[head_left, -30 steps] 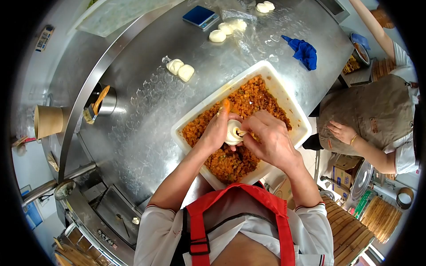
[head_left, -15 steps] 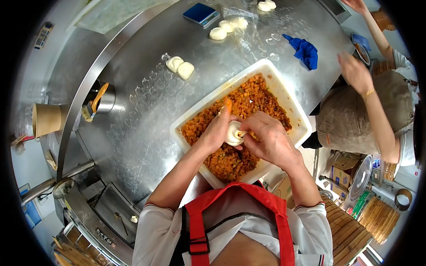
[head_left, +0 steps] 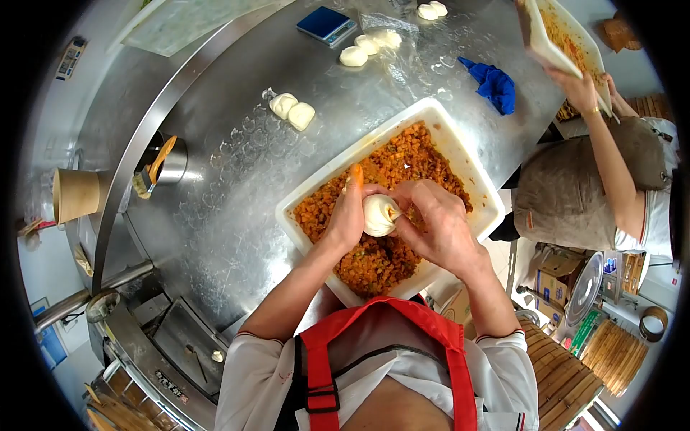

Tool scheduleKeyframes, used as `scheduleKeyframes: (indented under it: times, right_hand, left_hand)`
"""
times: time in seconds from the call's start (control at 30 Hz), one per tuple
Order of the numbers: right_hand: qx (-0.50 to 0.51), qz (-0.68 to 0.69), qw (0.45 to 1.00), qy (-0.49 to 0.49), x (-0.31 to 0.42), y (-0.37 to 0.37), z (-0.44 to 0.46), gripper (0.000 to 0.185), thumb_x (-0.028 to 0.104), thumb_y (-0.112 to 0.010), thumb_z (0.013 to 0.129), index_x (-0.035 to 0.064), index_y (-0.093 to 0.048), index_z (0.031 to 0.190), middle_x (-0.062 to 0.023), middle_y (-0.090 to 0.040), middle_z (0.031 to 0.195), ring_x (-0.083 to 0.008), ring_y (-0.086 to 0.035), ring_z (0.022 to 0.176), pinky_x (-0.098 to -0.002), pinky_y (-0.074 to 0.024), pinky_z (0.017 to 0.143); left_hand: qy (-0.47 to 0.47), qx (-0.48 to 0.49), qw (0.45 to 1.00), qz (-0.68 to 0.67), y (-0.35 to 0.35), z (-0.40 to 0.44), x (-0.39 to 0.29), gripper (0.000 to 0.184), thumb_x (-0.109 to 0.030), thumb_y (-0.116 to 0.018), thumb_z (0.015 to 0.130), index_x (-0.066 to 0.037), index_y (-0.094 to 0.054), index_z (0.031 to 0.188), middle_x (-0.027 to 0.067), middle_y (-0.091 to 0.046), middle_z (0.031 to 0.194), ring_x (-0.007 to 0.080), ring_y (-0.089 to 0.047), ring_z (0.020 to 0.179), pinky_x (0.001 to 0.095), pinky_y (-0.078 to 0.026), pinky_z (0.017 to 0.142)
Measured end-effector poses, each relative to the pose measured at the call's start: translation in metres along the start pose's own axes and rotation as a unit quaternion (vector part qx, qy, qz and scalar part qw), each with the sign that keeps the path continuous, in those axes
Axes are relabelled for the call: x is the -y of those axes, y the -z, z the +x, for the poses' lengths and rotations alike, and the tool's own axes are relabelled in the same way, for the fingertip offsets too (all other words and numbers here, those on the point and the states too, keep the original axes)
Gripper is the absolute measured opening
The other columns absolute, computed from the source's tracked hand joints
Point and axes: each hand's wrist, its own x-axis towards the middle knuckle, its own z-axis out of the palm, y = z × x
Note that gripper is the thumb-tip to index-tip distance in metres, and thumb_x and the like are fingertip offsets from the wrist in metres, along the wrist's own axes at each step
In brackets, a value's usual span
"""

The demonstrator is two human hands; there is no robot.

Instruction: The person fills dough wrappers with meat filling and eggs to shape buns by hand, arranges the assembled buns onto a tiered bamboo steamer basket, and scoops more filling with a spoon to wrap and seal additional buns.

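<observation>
A pale, pleated stuffed bun (head_left: 378, 215) is held over the white tray (head_left: 491, 200) of orange-brown chopped filling (head_left: 374, 270). My left hand (head_left: 349, 217) cups the bun from the left, its filling-stained thumb pointing up. The fingers of my right hand (head_left: 440, 228) are closed on the bun's right edge, where a bit of orange filling shows at the opening. Part of the bun's underside is hidden by my hands.
Dough pieces (head_left: 292, 110) lie on the steel table (head_left: 230, 208), with more near the blue scale (head_left: 326, 24). A blue cloth (head_left: 492, 85) lies on the right. At the far right, a co-worker's hands hold a tilted filling-smeared tray (head_left: 564, 39). A brush (head_left: 154, 169) rests at a metal pot.
The bun has turned in my hands, its pleated opening now facing further right. At the right, the co-worker has brought a tilted tray into view.
</observation>
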Motion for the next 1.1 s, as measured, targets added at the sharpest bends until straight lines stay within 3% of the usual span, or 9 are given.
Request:
scheduleKeyframes:
  times: [0.13,0.23,0.37,0.47,0.57,0.67,0.87,0.97,1.1]
  right_hand:
    - [0.016,-0.009,1.000,0.006,0.006,0.004,0.003,0.025,0.001,-0.067,0.070,0.0026,-0.059,0.094,-0.0148,-0.060,0.084,-0.0335,-0.060,0.076,-0.0399,-0.0495,0.067]
    - [0.018,0.016,1.000,0.011,0.001,0.003,0.001,0.023,0.001,-0.066,0.072,0.0018,-0.059,0.094,-0.0147,-0.060,0.084,-0.0332,-0.060,0.077,-0.0396,-0.0493,0.067]
    - [0.023,0.057,0.998,-0.002,0.001,0.001,-0.001,0.022,0.001,-0.066,0.072,0.0010,-0.059,0.092,-0.0147,-0.060,0.083,-0.0329,-0.060,0.077,-0.0394,-0.0490,0.067]
    - [0.014,0.042,0.999,0.000,0.002,0.000,-0.003,0.020,0.001,-0.066,0.072,0.0011,-0.058,0.091,-0.0140,-0.059,0.082,-0.0323,-0.059,0.076,-0.0389,-0.0489,0.067]
    - [-0.023,0.043,0.999,-0.002,0.004,0.000,-0.003,0.019,0.001,-0.066,0.072,0.0020,-0.059,0.090,-0.0134,-0.059,0.082,-0.0320,-0.059,0.076,-0.0388,-0.0487,0.066]
    - [-0.026,0.035,0.999,0.008,0.005,0.003,-0.002,0.019,0.001,-0.066,0.072,0.0033,-0.060,0.090,-0.0129,-0.059,0.082,-0.0319,-0.059,0.075,-0.0388,-0.0486,0.067]
    - [-0.074,0.082,0.994,0.011,0.004,0.004,-0.004,0.017,0.001,-0.066,0.074,0.0037,-0.060,0.089,-0.0125,-0.058,0.079,-0.0308,-0.059,0.074,-0.0375,-0.0481,0.065]
    - [-0.070,0.117,0.990,-0.035,0.009,0.007,-0.007,0.014,0.001,-0.066,0.075,0.0034,-0.060,0.088,-0.0127,-0.058,0.078,-0.0302,-0.059,0.074,-0.0365,-0.0478,0.065]
    - [-0.096,0.115,0.989,-0.013,0.010,0.006,-0.011,0.012,0.001,-0.065,0.075,0.0029,-0.060,0.086,-0.0129,-0.057,0.077,-0.0301,-0.059,0.073,-0.0367,-0.0477,0.065]
  left_hand:
    - [0.024,0.042,0.998,-0.037,-0.004,-0.010,-0.020,0.080,-0.063,-0.013,0.093,0.002,-0.055,0.111,0.0111,-0.064,0.089,0.0190,-0.063,0.073,0.0295,-0.053,0.045]
    - [-0.023,0.064,0.997,-0.026,0.000,-0.014,-0.025,0.077,-0.059,-0.013,0.095,0.003,-0.057,0.109,0.0110,-0.064,0.083,0.0176,-0.063,0.062,0.0273,-0.053,0.045]
    - [-0.026,0.033,0.993,0.113,-0.001,-0.025,-0.031,0.075,-0.058,-0.020,0.096,0.003,-0.062,0.097,0.0081,-0.062,0.072,0.0148,-0.060,0.055,0.0238,-0.046,0.038]
    - [-0.015,-0.016,0.994,0.107,-0.007,-0.028,-0.035,0.076,-0.059,-0.020,0.095,0.004,-0.064,0.092,0.0073,-0.061,0.067,0.0150,-0.060,0.059,0.0249,-0.048,0.046]
    - [-0.085,-0.035,0.984,0.153,-0.002,-0.016,-0.023,0.079,-0.061,-0.018,0.095,0.004,-0.063,0.092,0.0077,-0.062,0.069,0.0162,-0.061,0.067,0.0275,-0.051,0.060]
    - [-0.035,-0.031,0.987,0.155,-0.002,-0.015,-0.030,0.080,-0.061,-0.015,0.095,0.003,-0.063,0.094,0.0084,-0.064,0.076,0.0170,-0.061,0.073,0.0294,-0.051,0.072]
    - [-0.073,0.022,0.997,0.015,-0.019,-0.025,-0.056,0.071,-0.053,-0.017,0.098,0.000,-0.063,0.098,0.0075,-0.062,0.078,0.0141,-0.061,0.066,0.0237,-0.050,0.050]
    - [-0.122,0.042,0.974,0.185,-0.021,-0.038,-0.062,0.063,-0.048,-0.023,0.099,0.000,-0.063,0.098,0.0058,-0.060,0.072,0.0123,-0.060,0.059,0.0214,-0.045,0.040]
    - [-0.074,-0.008,0.980,0.187,-0.026,-0.035,-0.067,0.066,-0.049,-0.022,0.099,0.003,-0.063,0.092,0.0106,-0.063,0.072,0.0161,-0.061,0.058,0.0241,-0.048,0.041]
